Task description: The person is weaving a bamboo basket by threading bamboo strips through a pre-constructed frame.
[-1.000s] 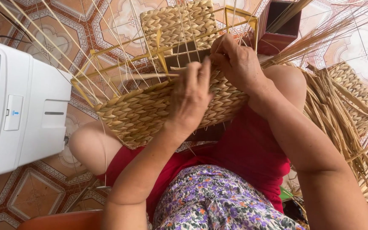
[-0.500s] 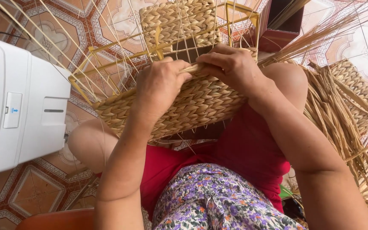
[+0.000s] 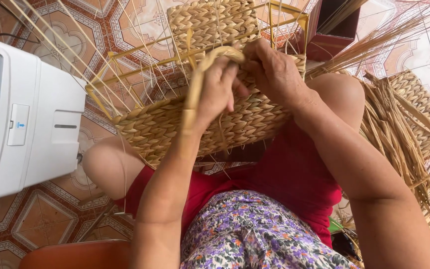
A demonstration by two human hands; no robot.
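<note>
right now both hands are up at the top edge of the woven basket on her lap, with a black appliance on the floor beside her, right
Not quite: the appliance on the floor is white, not black, as the head view shows. The rest holds: the left hand and the right hand are both up at the top edge of the woven basket on the lap, and the left hand grips a pale strand.

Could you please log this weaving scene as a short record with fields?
Work piece: half-woven straw basket on a yellow wire frame, resting on the lap
Left hand: grip shut on a flat straw strand
Right hand: fingers pressing the basket's upper edge
Left side: white appliance on tiled floor
Right side: loose straw pile
</note>
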